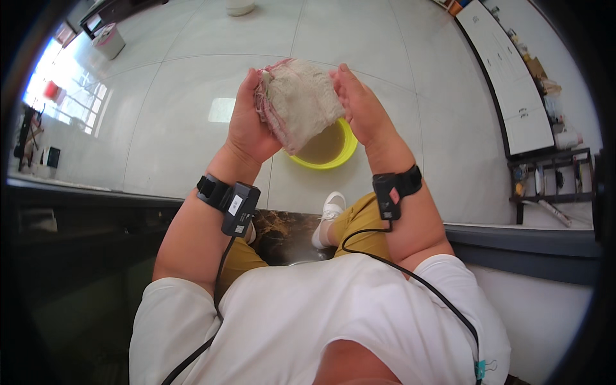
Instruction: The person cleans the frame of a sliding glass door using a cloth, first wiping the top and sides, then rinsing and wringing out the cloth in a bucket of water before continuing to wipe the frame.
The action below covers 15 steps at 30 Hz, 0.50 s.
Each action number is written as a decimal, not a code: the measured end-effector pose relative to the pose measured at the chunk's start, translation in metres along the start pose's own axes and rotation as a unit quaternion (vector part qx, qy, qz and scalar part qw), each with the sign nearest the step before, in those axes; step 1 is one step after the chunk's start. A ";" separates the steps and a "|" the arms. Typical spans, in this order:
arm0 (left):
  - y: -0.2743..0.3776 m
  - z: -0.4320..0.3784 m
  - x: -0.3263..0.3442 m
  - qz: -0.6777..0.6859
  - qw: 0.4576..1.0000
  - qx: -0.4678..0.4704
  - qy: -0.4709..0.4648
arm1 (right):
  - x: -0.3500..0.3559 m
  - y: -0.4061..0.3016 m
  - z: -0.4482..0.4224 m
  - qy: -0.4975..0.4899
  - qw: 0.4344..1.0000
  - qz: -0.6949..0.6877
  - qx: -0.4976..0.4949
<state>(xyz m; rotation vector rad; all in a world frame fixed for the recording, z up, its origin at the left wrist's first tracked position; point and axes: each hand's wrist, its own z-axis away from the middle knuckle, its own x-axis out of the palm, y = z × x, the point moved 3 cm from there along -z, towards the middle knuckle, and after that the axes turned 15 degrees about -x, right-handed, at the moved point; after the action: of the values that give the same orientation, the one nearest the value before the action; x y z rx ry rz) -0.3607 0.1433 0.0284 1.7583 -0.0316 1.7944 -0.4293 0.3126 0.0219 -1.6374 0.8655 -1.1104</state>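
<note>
A folded, greyish cloth (303, 103) with frayed pink edges is held up in front of me. My left hand (252, 120) grips its left side, the palm partly beneath it and the thumb at the upper edge. At the cloth's right side is my right hand (356, 103), its fingers upright and close to the edge; whether they touch it is hard to tell. Below the cloth, a yellow-green plastic basin (349, 154) of murky brownish water stands on the floor, its far left part hidden by the cloth and my left hand.
Grey tiles cover the floor (192, 96). A white cabinet (510, 86) and a dark shelf rack (553, 197) stand at right. A bin (109, 42) is at upper left, a pale container (239, 6) at the top. Black cables run from devices strapped on both forearms.
</note>
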 end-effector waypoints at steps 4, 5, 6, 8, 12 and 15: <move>0.010 -0.010 -0.012 -0.068 0.996 -0.060 0.002 | 0.012 -0.013 0.009 -0.108 0.981 -0.146 0.074; 0.010 -0.014 -0.017 -0.072 0.994 -0.078 0.001 | 0.018 -0.017 0.011 -0.102 0.984 -0.135 0.048; 0.011 -0.024 -0.017 -0.079 0.992 -0.096 -0.009 | 0.012 -0.015 0.009 -0.073 0.996 -0.056 0.012; 0.006 -0.033 -0.019 -0.055 0.994 -0.096 0.005 | -0.001 -0.006 0.007 -0.011 0.993 0.104 -0.057; -0.005 -0.054 -0.006 -0.077 0.988 -0.126 -0.037 | -0.017 -0.016 0.015 0.082 0.942 0.277 -0.172; -0.025 -0.074 -0.025 -0.181 0.971 -0.159 -0.008 | -0.028 -0.022 0.020 0.096 0.845 0.461 -0.254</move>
<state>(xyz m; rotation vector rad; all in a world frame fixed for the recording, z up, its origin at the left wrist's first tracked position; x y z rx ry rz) -0.4183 0.1848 -0.0125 1.4428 -0.0051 1.4238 -0.4192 0.3503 0.0319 -1.2070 1.9374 -0.3546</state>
